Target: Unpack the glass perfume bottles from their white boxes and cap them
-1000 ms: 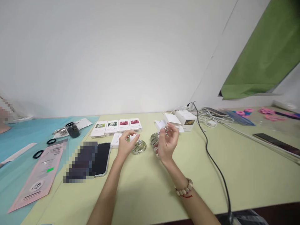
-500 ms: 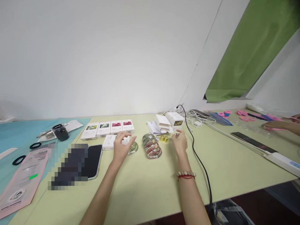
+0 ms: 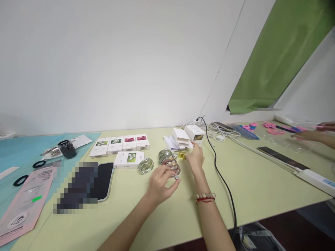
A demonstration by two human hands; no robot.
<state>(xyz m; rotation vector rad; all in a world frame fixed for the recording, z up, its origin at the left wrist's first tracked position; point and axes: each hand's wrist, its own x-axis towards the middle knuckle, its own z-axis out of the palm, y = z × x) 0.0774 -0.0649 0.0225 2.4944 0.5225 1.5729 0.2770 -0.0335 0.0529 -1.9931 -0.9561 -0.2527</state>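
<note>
My left hand [image 3: 160, 184] is above the near edge of a row of glass bottles, thumb and fingers curled together around a small silvery piece [image 3: 177, 177]. The bottles look like perfume bottles: a greenish bottle [image 3: 164, 153] behind and a pinkish bottle [image 3: 166, 162] in front, partly covered by my hand. To their left a separate clear green bottle [image 3: 146, 166] lies against a white box [image 3: 122, 159]. My right hand [image 3: 196, 157] reaches beside small gold caps [image 3: 181, 155]; its fingertips are mostly hidden, so any hold is unclear.
Several flower-picture boxes [image 3: 115, 144] line the back left. Opened white cartons [image 3: 180, 137] stand behind the caps. A phone [image 3: 104, 181] lies left, near a dark jar [image 3: 67, 149]. A black cable [image 3: 217, 160] crosses on the right. Another person's hand [image 3: 306, 135] works among pink items.
My left hand has moved right, from the separate green bottle to the front of the bottle row. My right hand has shifted slightly left toward the gold caps.
</note>
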